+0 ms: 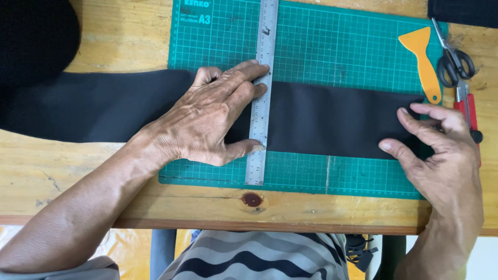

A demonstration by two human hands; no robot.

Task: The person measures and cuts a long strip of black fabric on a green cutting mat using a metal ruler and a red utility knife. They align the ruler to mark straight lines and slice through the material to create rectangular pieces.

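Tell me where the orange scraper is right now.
In the head view, the orange scraper lies on the green cutting mat's far right corner, just left of the scissors, above the right hand.

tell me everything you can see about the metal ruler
The metal ruler is a long, flat, silver-grey strip, steel by its look, with fine graduation marks along its edges. It lies flat, running nearly straight away from the person, across the black fabric strip and the green cutting mat. Its near end stops just inside the mat's near edge; its far end runs out of view. The left hand presses on it from the left, fingertips and thumb on its edge. The right hand does not touch it.
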